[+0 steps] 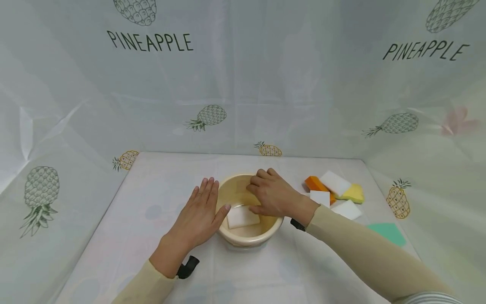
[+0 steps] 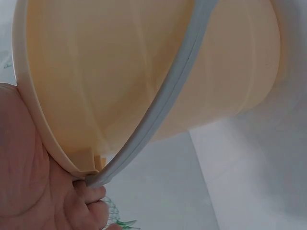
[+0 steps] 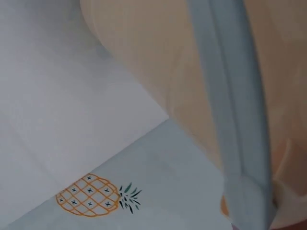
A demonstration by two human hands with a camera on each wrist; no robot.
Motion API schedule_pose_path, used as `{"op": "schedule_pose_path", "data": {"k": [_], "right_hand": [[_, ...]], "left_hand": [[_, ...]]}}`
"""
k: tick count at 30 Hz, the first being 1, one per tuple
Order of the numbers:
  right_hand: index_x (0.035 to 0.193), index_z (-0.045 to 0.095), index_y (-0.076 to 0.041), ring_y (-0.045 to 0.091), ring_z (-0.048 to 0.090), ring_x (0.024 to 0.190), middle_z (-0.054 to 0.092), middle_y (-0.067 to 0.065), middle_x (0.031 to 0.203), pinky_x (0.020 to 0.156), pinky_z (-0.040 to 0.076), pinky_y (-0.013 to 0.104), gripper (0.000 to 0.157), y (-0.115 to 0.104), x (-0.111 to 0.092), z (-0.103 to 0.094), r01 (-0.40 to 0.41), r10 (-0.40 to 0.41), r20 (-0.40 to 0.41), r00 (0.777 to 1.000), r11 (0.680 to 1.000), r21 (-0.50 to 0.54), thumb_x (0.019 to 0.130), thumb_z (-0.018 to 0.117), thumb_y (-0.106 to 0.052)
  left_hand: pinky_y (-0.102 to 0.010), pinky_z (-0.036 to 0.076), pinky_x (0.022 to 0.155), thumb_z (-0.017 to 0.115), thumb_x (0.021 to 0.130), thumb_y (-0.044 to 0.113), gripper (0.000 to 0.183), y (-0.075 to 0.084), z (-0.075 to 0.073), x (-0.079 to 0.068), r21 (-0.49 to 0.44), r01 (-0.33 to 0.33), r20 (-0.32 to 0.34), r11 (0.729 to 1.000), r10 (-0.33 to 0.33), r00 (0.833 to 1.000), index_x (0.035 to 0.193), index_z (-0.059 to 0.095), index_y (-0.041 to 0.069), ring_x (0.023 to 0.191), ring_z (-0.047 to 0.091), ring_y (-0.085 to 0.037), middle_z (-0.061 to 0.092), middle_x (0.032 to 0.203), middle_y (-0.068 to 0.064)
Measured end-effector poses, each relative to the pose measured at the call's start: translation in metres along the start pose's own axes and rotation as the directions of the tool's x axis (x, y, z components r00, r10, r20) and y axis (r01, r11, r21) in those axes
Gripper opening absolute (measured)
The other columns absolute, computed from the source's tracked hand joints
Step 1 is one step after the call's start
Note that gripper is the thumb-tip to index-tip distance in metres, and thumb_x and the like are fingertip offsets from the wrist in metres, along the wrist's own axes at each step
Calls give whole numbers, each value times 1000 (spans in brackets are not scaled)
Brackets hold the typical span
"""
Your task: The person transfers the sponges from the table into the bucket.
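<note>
Between the left hand (image 1: 195, 217) and the right hand (image 1: 273, 192), the bucket (image 1: 247, 241) is smooth moulded plastic, glossy on its rim and satin on its walls. Its handle (image 2: 158, 105), beside the left hand, looks like matt plastic with a fine seam. The white block (image 1: 243, 216) below the right hand is matt and foam-like. Right of that hand, the yellow sponge (image 1: 353, 194) seems porous, though it is small in view. Beneath both hands, the worktop (image 1: 243, 270) has a smooth, faintly sheened covering; beyond them, the curtain (image 1: 265, 76) is creased, semi-glossy plastic sheeting.
</note>
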State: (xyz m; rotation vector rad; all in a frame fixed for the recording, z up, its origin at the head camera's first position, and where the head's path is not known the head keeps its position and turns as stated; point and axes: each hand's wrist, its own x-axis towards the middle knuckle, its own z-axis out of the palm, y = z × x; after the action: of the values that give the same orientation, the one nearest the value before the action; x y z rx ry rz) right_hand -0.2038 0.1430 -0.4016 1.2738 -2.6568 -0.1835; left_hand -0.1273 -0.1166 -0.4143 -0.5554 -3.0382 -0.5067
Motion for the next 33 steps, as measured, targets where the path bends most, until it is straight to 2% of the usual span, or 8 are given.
{"op": "schedule_pose_path", "data": {"k": [3,5,10,14,17,23,27,33], "right_hand": [[122,74,-11,24,52,106,68,3,114,88,42,38,45,1,-7,1,-57,58,-104,993,998,18,98,68,-49],[118,73,-9,25,53,103,68,5,111,86,43,39,38,3,-12,2,-98,103,-204,973,995,31,99,67,-42],[113,70,-3,33,57,98,68,12,107,78,45,45,33,15,-29,0,-187,181,-437,881,982,30,97,67,-32],[117,67,1,40,57,98,66,18,110,75,44,50,39,31,-50,2,-293,292,-526,799,952,84,96,65,-33],[118,65,5,45,56,98,66,23,109,74,43,54,45,42,-72,13,-374,379,-553,742,918,128,95,65,-34],[118,61,12,51,55,96,65,31,108,72,44,55,55,46,-119,46,-554,555,-493,670,816,164,90,75,-34],[120,59,14,48,53,92,62,31,106,69,41,51,67,38,-144,64,-646,636,-417,649,751,141,86,82,-38],[109,54,16,45,48,76,55,29,88,61,36,46,74,29,-169,85,-691,663,-396,635,717,92,80,85,-45]], "left_hand": [[-54,12,133,34,112,59,84,0,0,0,0,-1,0,1000,1,1000,167,17,-2,164,9,-35,14,175,-20],[-54,12,133,35,112,58,84,1,0,1,0,-3,0,1000,3,1000,167,18,-2,164,8,-35,14,175,-21],[-54,12,133,38,112,56,83,1,0,1,-1,-12,-4,1000,12,1000,166,19,-3,164,10,-36,15,175,-21],[-55,12,133,38,112,55,82,1,0,0,-5,-15,-6,1000,15,1000,166,19,-3,164,10,-36,15,175,-21],[-54,12,133,38,112,55,82,1,1,0,-5,-21,-12,1000,21,1000,166,20,-4,164,11,-36,17,175,-21],[-54,12,133,37,112,56,82,1,1,0,-5,-20,-12,1000,20,1000,166,19,-3,164,10,-35,17,175,-21],[-53,12,133,37,112,57,83,0,2,0,-6,-16,-10,1000,16,1000,166,19,-3,164,10,-35,17,175,-20],[-54,12,133,36,112,57,83,-1,2,0,-20,-15,-13,1000,15,1000,167,19,-2,164,10,-35,16,175,-20]]}}
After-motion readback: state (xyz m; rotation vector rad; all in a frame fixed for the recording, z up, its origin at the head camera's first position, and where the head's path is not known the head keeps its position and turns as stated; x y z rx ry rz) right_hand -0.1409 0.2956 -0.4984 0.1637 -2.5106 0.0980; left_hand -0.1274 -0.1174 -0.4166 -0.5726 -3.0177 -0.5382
